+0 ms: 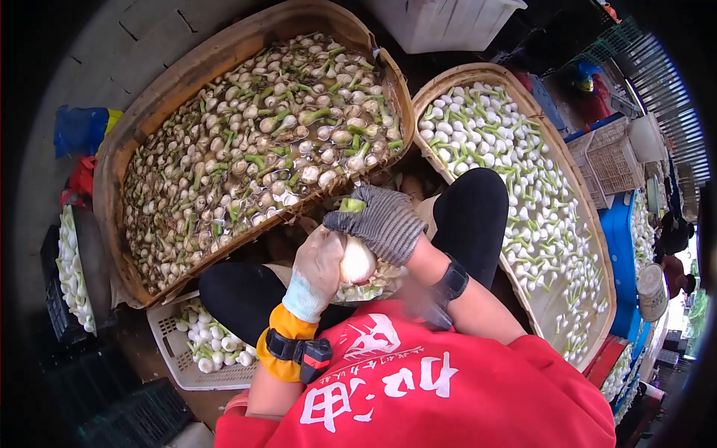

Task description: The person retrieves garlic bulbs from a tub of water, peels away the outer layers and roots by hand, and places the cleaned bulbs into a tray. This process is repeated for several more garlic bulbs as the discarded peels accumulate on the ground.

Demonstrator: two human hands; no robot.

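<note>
A white bulb with a short green stem is held between my two gloved hands, over my lap. My left hand, in a pale, dirty glove, grips the bulb's left side. My right hand, in a grey striped glove, is wrapped round the green stem at the top. Whether a tool is in either hand cannot be made out. Pale peelings lie below the bulb, between my legs.
A large brown tub of unpeeled bulbs in murky water stands ahead-left. Cleaned bulbs fill a long tub on the right. At lower left is a white basket of bulbs. Blue crates and a person are far right.
</note>
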